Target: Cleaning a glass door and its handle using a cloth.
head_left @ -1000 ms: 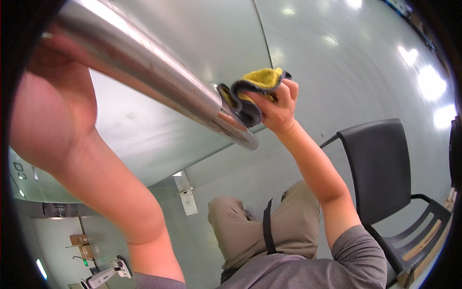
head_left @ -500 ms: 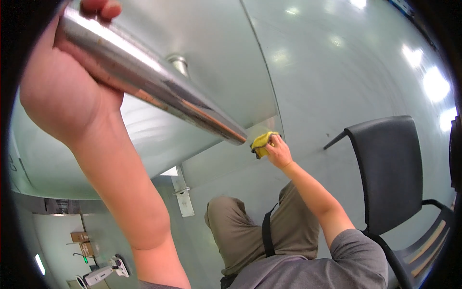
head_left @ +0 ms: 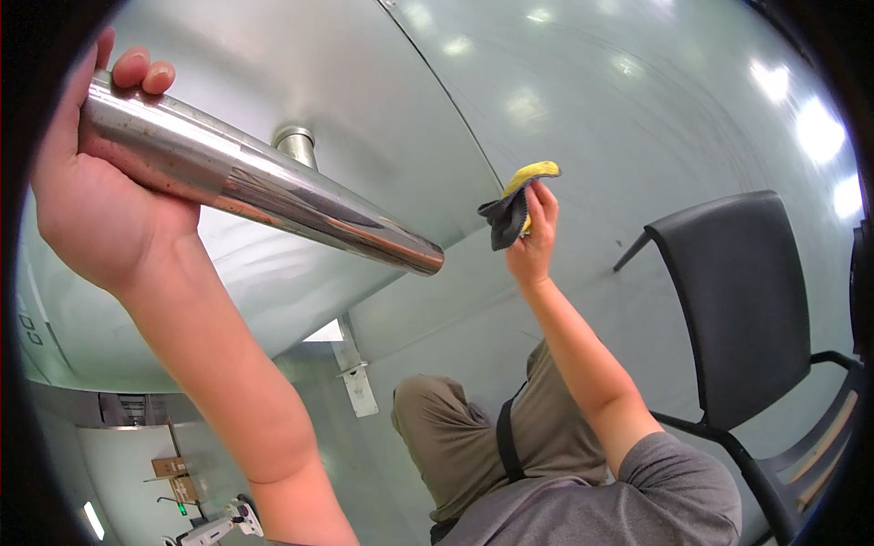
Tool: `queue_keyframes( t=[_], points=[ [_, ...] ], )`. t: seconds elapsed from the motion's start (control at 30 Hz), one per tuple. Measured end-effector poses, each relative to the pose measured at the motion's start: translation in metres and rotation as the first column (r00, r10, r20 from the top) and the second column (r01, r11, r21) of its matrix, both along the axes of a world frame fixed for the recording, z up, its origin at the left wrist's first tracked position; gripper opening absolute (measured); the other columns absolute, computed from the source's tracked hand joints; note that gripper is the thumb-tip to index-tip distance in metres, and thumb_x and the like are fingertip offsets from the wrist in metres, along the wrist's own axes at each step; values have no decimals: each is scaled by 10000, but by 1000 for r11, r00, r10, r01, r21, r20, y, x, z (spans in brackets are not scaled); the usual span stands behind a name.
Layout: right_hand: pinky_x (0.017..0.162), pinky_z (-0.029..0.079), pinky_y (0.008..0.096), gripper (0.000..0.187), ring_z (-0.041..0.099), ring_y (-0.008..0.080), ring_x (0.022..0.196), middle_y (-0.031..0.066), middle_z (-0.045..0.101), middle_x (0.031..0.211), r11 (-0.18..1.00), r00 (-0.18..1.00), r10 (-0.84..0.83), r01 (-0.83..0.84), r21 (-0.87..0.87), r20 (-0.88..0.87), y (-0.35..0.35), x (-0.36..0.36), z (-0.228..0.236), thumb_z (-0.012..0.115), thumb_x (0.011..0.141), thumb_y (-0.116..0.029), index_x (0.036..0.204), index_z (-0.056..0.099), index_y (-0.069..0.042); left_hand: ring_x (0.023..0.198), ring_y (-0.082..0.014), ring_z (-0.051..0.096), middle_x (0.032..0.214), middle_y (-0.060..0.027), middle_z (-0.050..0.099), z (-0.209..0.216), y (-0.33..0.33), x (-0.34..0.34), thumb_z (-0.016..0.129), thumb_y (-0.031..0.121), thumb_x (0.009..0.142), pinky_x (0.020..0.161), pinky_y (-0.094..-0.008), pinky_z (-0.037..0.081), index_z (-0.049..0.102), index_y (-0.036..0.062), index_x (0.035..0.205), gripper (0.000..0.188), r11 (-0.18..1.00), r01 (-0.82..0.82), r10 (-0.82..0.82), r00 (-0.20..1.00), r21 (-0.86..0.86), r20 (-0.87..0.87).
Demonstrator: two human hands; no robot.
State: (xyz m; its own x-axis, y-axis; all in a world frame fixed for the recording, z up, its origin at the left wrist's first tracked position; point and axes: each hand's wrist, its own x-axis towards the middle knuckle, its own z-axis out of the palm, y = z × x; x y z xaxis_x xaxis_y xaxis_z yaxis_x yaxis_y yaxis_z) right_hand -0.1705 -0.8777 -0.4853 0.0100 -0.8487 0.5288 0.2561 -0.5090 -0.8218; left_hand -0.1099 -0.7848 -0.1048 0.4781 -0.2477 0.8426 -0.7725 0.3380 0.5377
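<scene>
My left hand [head_left: 109,218] is wrapped around one end of a thick, shiny metal bar [head_left: 309,205]. A short round metal post [head_left: 294,141] stands between the bar and the smooth grey metal panel [head_left: 228,55] behind it. In my right hand [head_left: 535,241] a yellow and dark grey cloth [head_left: 503,218] is pinched and bunched up. That hand is to the right of the bar's free end, and the cloth is apart from the bar. Whether the cloth touches the grey surface behind it, I cannot tell.
A black chair [head_left: 742,309] stands at the right. Below the bar is a white metal bracket [head_left: 360,387]. Cardboard boxes [head_left: 169,467] and a white device [head_left: 214,530] show at the lower left. A dark seam [head_left: 437,82] divides the grey metal surface.
My right hand has moved up and away from the bar's end, and the cloth now shows more of its dark grey side. My left hand keeps its grip; the whole view has shifted slightly.
</scene>
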Motion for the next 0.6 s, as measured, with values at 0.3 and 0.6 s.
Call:
queue_keyframes(
  t=[0.3, 0.6],
  points=[
    [965, 395, 374, 388, 481, 301, 1125, 118, 542, 1143, 983, 951, 141, -101, 155, -275, 9, -5, -103, 634, 766, -90, 1142, 554, -33, 791, -206, 540, 817, -136, 550, 6, -2, -2, 529, 160, 870, 783, -253, 434, 582, -59, 1018, 270, 997, -68, 71, 990, -32, 119],
    [787, 484, 399, 334, 585, 361, 919, 133, 626, 1004, 865, 956, 219, -283, -414, -196, -45, 24, 180, 648, 777, -193, 1086, 589, -81, 855, -215, 553, 920, -156, 518, 3, 23, 11, 492, 168, 870, 711, -296, 469, 492, -15, 1112, 303, 989, 76, -99, 977, 130, 186]
  ],
)
